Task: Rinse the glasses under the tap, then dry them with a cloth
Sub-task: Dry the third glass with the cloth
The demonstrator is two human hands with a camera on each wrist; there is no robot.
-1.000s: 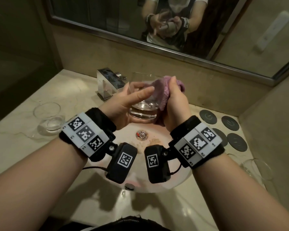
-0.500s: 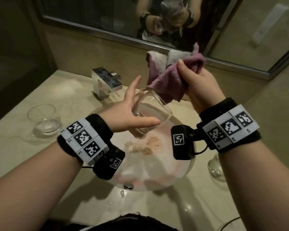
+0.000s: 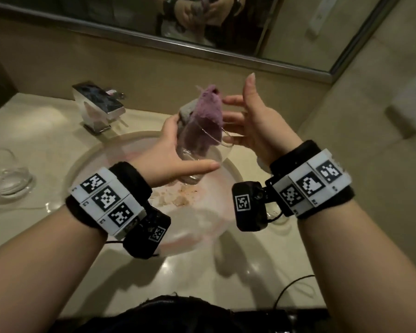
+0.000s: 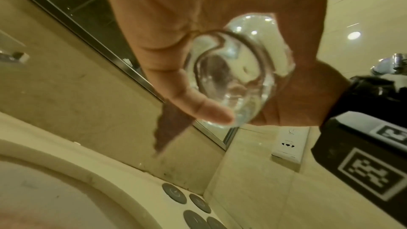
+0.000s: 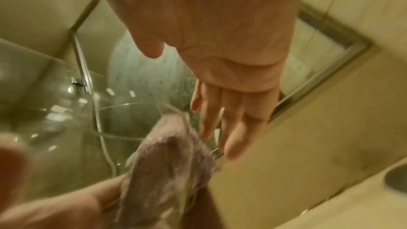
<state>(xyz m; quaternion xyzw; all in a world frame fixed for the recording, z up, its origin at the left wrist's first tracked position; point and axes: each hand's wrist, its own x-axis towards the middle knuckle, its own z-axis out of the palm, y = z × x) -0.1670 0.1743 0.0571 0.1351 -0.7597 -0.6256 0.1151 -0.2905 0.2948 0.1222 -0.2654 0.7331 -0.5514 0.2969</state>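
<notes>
Here, over the round white basin (image 3: 120, 150), the left hand (image 3: 168, 155) grips a clear tumbler glass (image 3: 197, 150) tilted toward one o'clock, a purple cloth (image 3: 208, 111) stuffed in its mouth. The right hand (image 3: 255, 121), fingers spread, hovers just beside it. Farther off, at nine o'clock, another clear glass (image 3: 6, 171) stands on the marble bench (image 3: 46, 131).

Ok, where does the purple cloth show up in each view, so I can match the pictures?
Head: purple cloth upper centre, stuffed in the glass.
Left wrist: only a dark patch seen through the glass base.
Right wrist: bottom centre, blurred.
Shared landmark: the glass.
</notes>
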